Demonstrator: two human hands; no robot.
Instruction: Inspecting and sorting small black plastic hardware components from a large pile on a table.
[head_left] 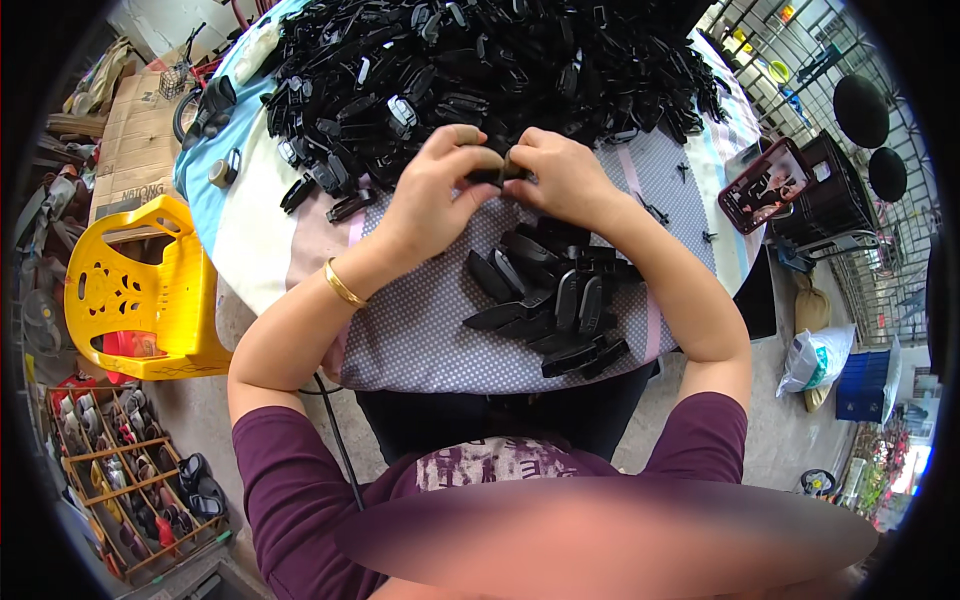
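My left hand (pixel 438 192) and my right hand (pixel 565 180) meet over the middle of the table, fingertips nearly touching. Both are closed in a pinch on a small black plastic piece (pixel 486 177), mostly hidden by the fingers, so its exact kind does not show. A small heap of black plastic clip-like parts (pixel 566 300) lies between my forearms, close to the table's near edge. Beyond my hands spreads a large pile of similar black parts (pixel 480 75), some with shiny faces. A gold bangle (pixel 343 285) circles my left wrist.
A patterned cloth (pixel 420 345) covers the round table. A phone (pixel 767 185) stands propped at its right edge, and a tape roll (pixel 220 173) lies at the left. A yellow plastic chair (pixel 165 290) and a shoe rack (pixel 120 480) are to the left; a blue crate (pixel 862 387) is at right.
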